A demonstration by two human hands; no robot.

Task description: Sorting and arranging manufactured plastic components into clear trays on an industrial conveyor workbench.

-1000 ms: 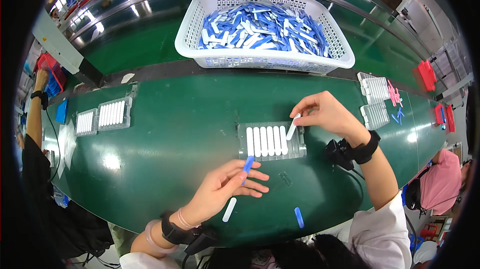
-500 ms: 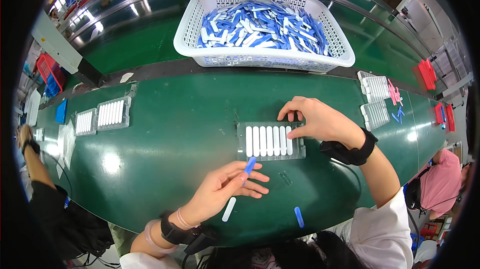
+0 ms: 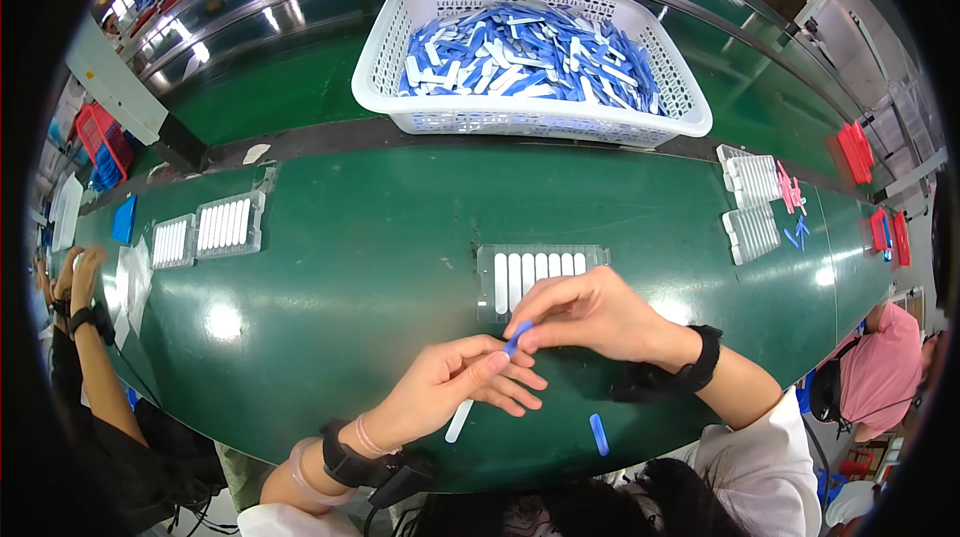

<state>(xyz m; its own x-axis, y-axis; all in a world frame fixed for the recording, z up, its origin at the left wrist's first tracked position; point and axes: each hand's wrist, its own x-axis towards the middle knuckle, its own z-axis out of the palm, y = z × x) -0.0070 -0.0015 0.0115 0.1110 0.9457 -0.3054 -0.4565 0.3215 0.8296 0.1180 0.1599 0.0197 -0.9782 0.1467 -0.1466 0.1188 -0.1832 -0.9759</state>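
A small blue strip with rounded ends [image 3: 516,340] is held between my two hands, above the green table. My left hand [image 3: 445,382] pinches its lower end between thumb and index finger, the other fingers spread. The thumb and fingertips of my right hand [image 3: 600,319] close on its upper end. Just beyond is a clear plastic tray [image 3: 487,309] with a row of several white rounded strips [image 3: 501,282]; my right hand covers part of it. A loose white strip [image 3: 459,421] lies under my left hand, and another blue strip [image 3: 599,434] lies nearer me.
A white perforated basket [image 3: 530,122] heaped with blue and white strips stands at the back. Two filled trays [image 3: 230,224] lie at left, near a co-worker's hands [image 3: 85,277]. Stacked trays [image 3: 750,232] and pink pieces [image 3: 790,189] lie at right.
My right hand has left the tray's right end, come toward me and taken hold of the blue strip's upper end. At far left, the co-worker's hands have moved.
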